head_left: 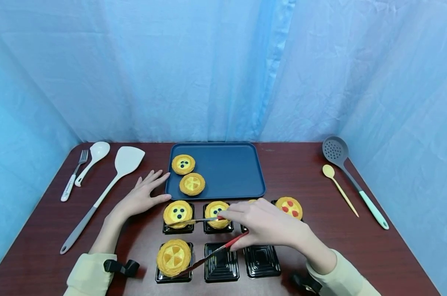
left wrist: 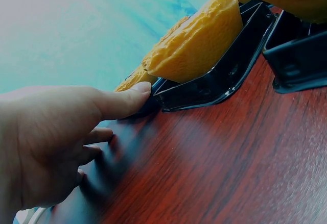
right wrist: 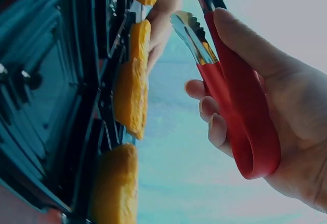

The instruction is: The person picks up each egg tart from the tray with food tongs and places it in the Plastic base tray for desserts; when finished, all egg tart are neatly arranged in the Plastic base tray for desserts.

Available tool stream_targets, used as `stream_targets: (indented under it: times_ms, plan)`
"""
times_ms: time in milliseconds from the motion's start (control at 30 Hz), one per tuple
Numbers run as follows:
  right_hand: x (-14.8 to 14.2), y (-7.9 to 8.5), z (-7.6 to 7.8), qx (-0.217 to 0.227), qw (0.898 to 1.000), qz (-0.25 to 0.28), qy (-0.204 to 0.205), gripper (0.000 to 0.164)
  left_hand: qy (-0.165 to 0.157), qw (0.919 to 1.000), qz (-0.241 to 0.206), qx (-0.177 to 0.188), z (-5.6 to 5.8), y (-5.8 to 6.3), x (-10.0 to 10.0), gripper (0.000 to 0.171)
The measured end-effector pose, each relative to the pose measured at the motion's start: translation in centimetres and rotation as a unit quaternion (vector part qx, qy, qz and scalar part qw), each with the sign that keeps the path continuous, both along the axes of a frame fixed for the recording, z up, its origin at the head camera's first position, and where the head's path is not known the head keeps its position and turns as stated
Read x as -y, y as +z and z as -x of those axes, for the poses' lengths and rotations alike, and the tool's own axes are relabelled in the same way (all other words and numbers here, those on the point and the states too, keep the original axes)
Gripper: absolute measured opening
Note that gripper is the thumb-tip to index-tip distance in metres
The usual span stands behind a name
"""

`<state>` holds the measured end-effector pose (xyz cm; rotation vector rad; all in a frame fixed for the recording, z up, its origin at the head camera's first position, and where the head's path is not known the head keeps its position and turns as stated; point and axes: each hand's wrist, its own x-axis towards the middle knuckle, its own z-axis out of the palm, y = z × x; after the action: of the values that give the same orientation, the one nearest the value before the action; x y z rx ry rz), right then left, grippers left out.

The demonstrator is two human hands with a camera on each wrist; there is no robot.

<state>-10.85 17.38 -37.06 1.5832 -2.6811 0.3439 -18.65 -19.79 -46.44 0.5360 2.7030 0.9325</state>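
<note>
My right hand (head_left: 264,222) holds metal tongs with red handles (right wrist: 240,112), thumb on one arm and fingers on the other. The tongs are spread wide. In the head view one arm crosses the back-left blueberry-dotted egg tart (head_left: 178,211); the other reaches the near edge of the front-left egg tart (head_left: 173,257), topped with orange wedges. That tart sits on a black plastic box (head_left: 160,277). My left hand (head_left: 142,197) has its fingers spread, with thumb and fingertips at the left edge of the blue tray (head_left: 231,168). Nothing is in its grasp.
Two tarts, one blueberry-dotted (head_left: 183,164) and one orange-topped (head_left: 192,183), lie on the tray. A strawberry-topped tart (head_left: 289,208) ends the back row. Two boxes (head_left: 221,263) show bare bottoms. A white spatula (head_left: 129,159) lies left, a slotted skimmer (head_left: 335,150) right.
</note>
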Motion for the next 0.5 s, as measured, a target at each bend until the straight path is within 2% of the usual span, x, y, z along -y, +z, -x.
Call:
stream_targets:
  times_ms: [233,500]
  plan:
    - [-0.6,1.5,1.2,-0.050,0.996,0.042,-0.055,0.068,0.001,1.0000,0.001,-0.002,-0.1,0.1,0.2,0.081]
    - [-1.0,2.6,2.9,-0.096,0.984,0.042,-0.146,0.066,0.002,1.0000,-0.002,0.004,-0.2,0.3,0.0,0.082]
